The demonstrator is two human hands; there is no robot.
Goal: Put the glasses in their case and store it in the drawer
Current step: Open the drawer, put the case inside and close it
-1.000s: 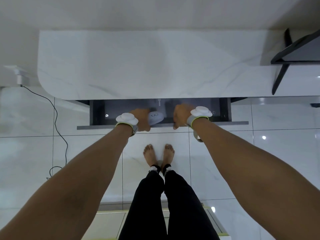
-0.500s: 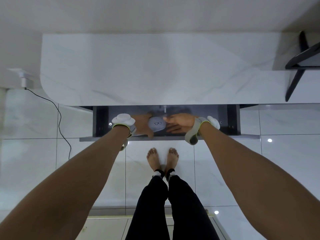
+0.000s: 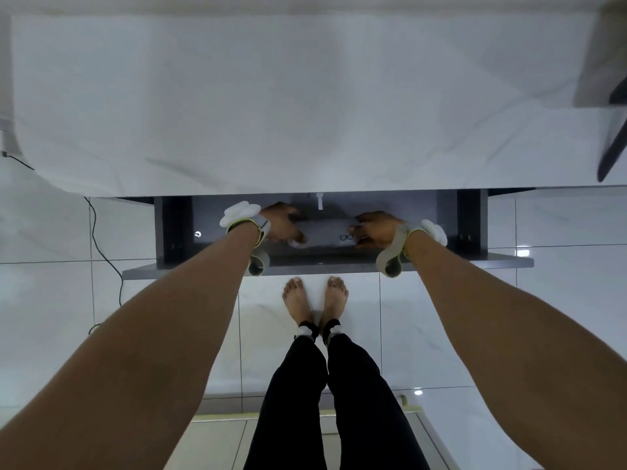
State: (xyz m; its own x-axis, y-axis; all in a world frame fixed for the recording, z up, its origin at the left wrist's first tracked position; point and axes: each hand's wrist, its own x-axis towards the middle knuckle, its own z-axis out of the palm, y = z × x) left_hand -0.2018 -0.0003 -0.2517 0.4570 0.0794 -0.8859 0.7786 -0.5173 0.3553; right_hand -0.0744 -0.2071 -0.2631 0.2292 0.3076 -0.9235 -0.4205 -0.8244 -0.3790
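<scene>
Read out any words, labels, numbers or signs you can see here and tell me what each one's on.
No readable words or numbers anywhere.
Only sign: a small black eyeglasses icon printed on the white glasses case, held between the left hand and right hand inside the open drawer.

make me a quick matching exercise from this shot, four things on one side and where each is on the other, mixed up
Things:
1. case
2. left hand
3. right hand
4. cable

Places:
A. on the floor tiles left of the drawer
B. at the case's end with the glasses print
C. inside the open drawer, between both hands
D. at the case's plain end

Pairs: 1-C, 2-D, 3-B, 4-A
</scene>
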